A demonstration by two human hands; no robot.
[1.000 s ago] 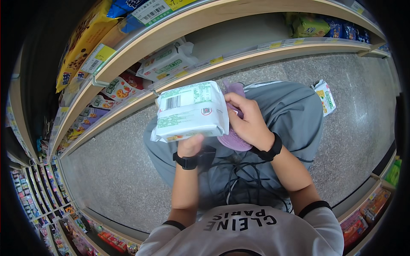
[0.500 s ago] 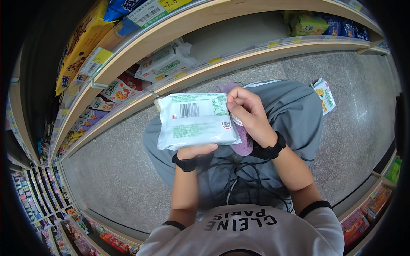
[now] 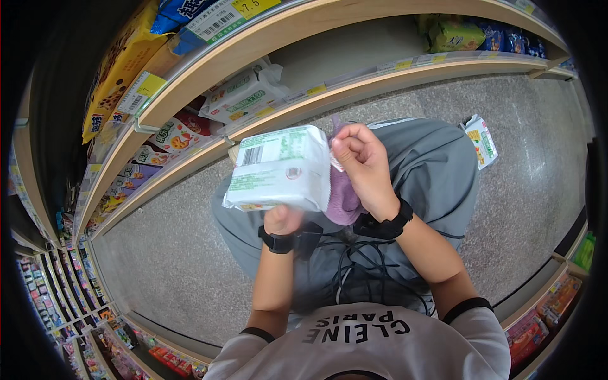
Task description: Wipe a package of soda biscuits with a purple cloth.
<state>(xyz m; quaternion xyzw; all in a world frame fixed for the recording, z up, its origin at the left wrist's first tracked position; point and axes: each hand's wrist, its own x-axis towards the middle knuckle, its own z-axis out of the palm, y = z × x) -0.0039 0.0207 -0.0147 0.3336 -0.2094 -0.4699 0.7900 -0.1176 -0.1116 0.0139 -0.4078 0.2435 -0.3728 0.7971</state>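
A white plastic snack packet with green print and a barcode is tilted above my lap. My left hand holds it from below; most of its fingers are hidden behind the packet and the thumb is blurred. Beside the packet's right end, my right hand is closed on a purple cloth. A corner of the cloth pokes up above the fingertips, and the rest hangs down by the packet.
Wooden shelving curves across the front, with similar white packets on its lower level. Another white packet lies on the grey floor to the right of my knee. Coloured snack bags fill the left shelf.
The packet has tipped, its right end rising and its left end dropping, and it has shifted slightly left. My right hand and the cloth have moved a little left.
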